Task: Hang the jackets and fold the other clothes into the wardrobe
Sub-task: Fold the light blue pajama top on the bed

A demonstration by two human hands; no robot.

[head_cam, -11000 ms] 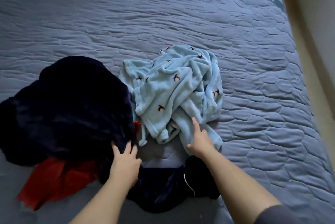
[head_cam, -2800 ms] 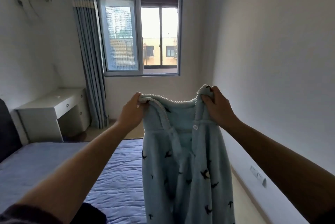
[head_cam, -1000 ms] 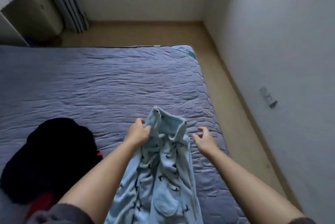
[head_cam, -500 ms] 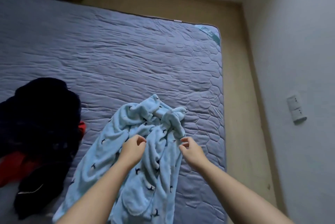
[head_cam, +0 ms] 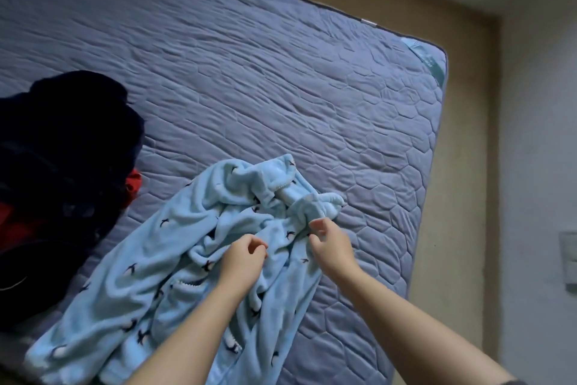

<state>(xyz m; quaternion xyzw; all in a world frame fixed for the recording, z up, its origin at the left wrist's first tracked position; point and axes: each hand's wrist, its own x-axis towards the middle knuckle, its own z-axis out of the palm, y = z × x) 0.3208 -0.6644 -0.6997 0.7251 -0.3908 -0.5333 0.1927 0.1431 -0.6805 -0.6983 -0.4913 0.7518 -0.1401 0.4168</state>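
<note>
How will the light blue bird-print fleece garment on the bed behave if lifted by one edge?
Probably floppy: the light blue bird-print fleece garment lies crumpled in soft folds on the quilted blue-grey mattress. Likely light for its bulk, given the plush pile. Pushed, it would probably bunch rather than slide.

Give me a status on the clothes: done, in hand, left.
Done: nothing visibly; no folded or hung piece shows. In hand: the light blue garment lies rumpled on the bed, left hand and right hand over it, grip unclear. Left: folding it, plus the dark clothes and red garment heaped beside it.
</note>
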